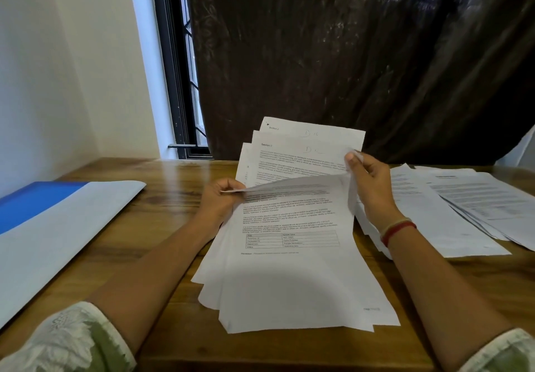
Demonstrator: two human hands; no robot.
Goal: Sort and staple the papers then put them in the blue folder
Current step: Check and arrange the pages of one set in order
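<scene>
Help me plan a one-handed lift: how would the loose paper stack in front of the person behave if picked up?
Probably floppy: the top sheet bends over between the left hand and right hand. Likely to slide apart, since the paper stack lies fanned with uneven edges and no staple shows.

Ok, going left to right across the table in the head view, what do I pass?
Open blue folder → left hand → stack of papers it grips, with the top sheet lifted → right hand, pinching that sheet's corner → loose spread of papers at far right.
</scene>
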